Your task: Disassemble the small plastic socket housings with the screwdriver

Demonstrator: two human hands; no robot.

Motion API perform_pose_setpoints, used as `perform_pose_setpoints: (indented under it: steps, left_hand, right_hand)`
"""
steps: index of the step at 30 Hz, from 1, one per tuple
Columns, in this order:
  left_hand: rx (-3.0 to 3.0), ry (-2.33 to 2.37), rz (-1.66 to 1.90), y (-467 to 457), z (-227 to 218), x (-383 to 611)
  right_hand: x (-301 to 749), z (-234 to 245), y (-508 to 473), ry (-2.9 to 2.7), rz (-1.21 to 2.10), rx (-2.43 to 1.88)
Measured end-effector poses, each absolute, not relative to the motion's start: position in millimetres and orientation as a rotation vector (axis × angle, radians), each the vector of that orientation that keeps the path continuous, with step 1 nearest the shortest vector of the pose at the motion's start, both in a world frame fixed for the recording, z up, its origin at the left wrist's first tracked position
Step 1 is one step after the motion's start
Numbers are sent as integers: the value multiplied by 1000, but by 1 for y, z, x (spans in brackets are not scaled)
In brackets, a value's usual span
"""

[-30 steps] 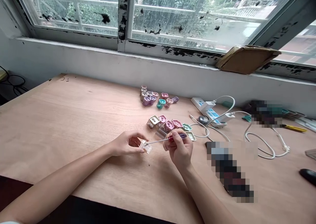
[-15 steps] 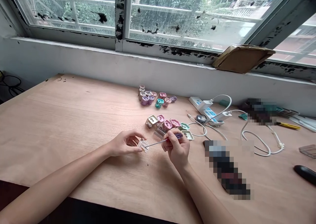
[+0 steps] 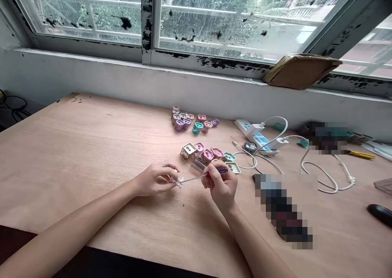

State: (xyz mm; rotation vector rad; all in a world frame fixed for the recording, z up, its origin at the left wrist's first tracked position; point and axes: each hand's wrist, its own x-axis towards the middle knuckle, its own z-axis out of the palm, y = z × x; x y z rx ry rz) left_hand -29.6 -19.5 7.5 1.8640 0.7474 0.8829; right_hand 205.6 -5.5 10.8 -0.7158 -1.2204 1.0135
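Observation:
My left hand (image 3: pixel 154 179) is closed round a small clear plastic plug housing (image 3: pixel 178 180), held just above the wooden table (image 3: pixel 92 155). My right hand (image 3: pixel 221 185) grips a small screwdriver (image 3: pixel 205 175) with a purple and red handle; its thin metal shaft points left and the tip meets the clear housing. Just behind my hands lies a row of small coloured plug housings (image 3: pixel 211 154), pink, teal and clear. A second cluster of purple, pink and teal housings (image 3: pixel 191 121) lies farther back.
A white power strip (image 3: pixel 255 137) with white cables (image 3: pixel 318 171) lies at the right. A tiny dark speck (image 3: pixel 183 205) lies on the wood below my hands. A black object (image 3: pixel 380 214) sits at the far right edge. Brown cardboard (image 3: pixel 301 67) rests on the window sill.
My left hand has closed further over the clear housing and tipped it. The screwdriver tip stays at the piece. The view shifted slightly.

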Motion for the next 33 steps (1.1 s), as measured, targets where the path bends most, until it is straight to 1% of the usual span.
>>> perform_pose_setpoints:
  steps: [10,21,29,33]
  left_hand:
    - [2095,720,920,-16,3,-30]
    - [2132,732,913,-16,4,-30]
    - [2114,731,913,-16,3,-30]
    - [2121,735,879,-16,3,-31]
  right_hand:
    - [206,14,-12,-1385,883,-784]
    - [213,11,-15,-1560,670,-806]
    - [211,16,-16,-1593,652,-830]
    - [211,16,-15,-1583,707,-836]
